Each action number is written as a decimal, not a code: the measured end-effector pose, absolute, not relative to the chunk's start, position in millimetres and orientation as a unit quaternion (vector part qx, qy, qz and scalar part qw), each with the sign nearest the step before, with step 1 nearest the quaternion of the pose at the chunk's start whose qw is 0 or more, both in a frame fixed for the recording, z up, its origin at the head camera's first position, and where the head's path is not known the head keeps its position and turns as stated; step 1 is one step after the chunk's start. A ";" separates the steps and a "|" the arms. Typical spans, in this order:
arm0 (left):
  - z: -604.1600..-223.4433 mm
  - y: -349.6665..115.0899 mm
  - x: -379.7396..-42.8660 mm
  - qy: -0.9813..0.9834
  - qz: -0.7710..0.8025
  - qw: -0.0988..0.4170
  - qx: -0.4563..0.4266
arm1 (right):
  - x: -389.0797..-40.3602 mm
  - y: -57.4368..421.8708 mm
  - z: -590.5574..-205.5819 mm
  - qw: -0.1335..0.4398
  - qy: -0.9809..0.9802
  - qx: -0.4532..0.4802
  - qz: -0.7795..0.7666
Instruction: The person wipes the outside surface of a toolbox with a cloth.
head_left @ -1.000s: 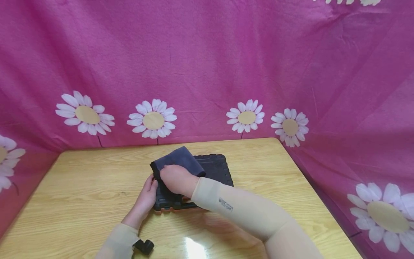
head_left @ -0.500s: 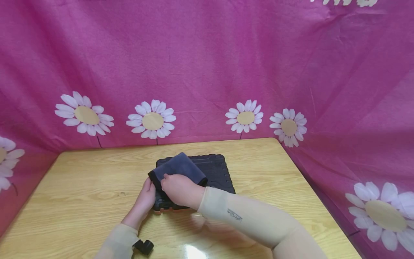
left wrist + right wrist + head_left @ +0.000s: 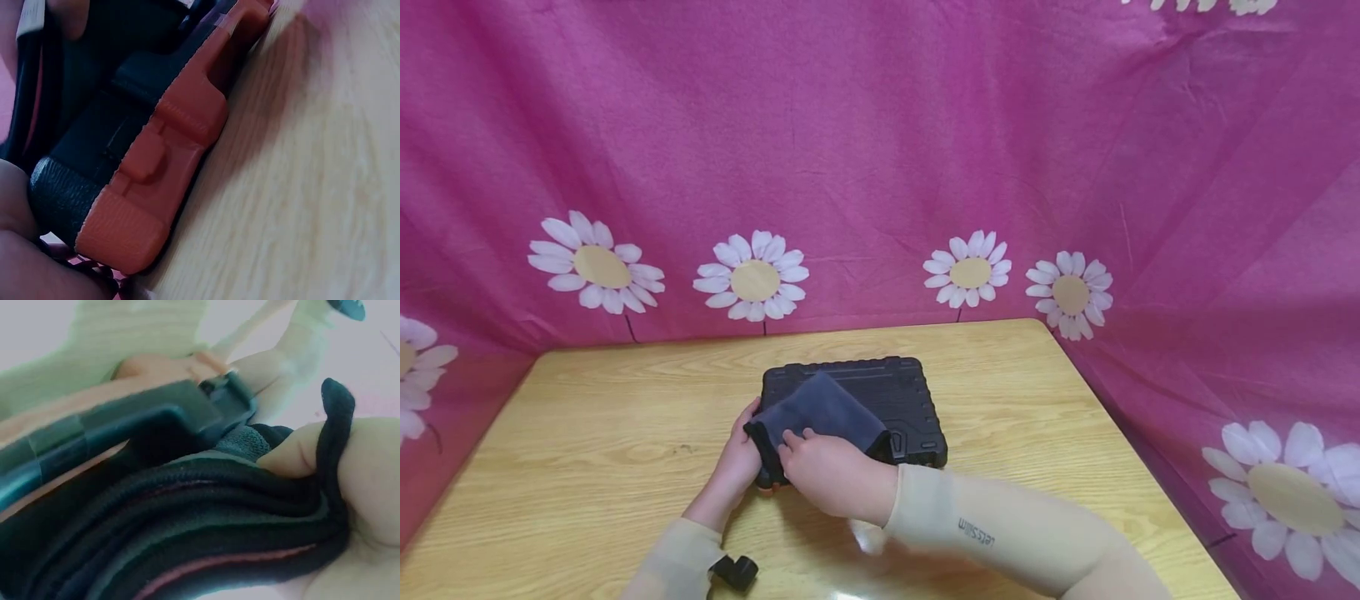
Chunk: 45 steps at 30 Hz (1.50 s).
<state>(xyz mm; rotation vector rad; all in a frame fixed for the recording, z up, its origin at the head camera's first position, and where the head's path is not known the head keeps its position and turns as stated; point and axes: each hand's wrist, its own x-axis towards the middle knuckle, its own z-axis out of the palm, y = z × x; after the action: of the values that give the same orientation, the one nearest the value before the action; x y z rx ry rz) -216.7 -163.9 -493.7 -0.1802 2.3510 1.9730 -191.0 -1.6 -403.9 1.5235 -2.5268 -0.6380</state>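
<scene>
A black plastic carrying case (image 3: 898,392) with an orange lower half (image 3: 147,162) lies flat on the table. On its lid is a folded dark grey cloth (image 3: 823,404) with black edging. My right hand (image 3: 838,475) holds the cloth against the front left of the lid; the right wrist view shows the cloth's folded layers (image 3: 187,512) between thumb and fingers. At the case's left side, my left hand (image 3: 737,454) grips the edge near the front corner, and the left wrist view has its fingers (image 3: 25,250) at that corner. The right hand hides part of the case's front.
The wooden table (image 3: 617,433) extends around the case on all sides. Behind it hangs a pink curtain (image 3: 865,167) with white daisies. A small black device (image 3: 735,572) is strapped at the left wrist.
My right hand has drawn the cloth across the lid toward the front and slightly right, uncovering the back of the case. The left hand stays at the case's left edge.
</scene>
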 end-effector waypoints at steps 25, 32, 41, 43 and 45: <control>-497.1 -166.1 -219.4 0.795 0.606 -0.006 -0.012 | -175.5 17.2 -403.3 0.030 -0.860 0.502 -0.084; -495.4 -165.7 -218.7 0.786 0.618 0.008 -0.030 | -189.9 12.7 -403.5 0.016 -0.871 0.486 -0.062; -492.4 -165.3 -220.8 0.818 0.573 0.014 -0.052 | -212.6 9.6 -400.5 0.006 -0.879 0.473 -0.062; -492.3 -165.6 -221.2 0.820 0.570 0.013 -0.051 | -216.8 8.4 -399.1 0.000 -0.881 0.469 -0.059; -492.3 -166.0 -221.5 0.820 0.571 0.011 -0.048 | -220.8 6.7 -398.5 -0.004 -0.883 0.466 -0.055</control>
<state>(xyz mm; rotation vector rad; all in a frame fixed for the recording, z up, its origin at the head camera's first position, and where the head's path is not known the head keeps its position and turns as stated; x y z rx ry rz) -221.5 -166.0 -492.3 -0.1503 2.5579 1.7802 -220.8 6.7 -398.5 1.4678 -2.7803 -0.1722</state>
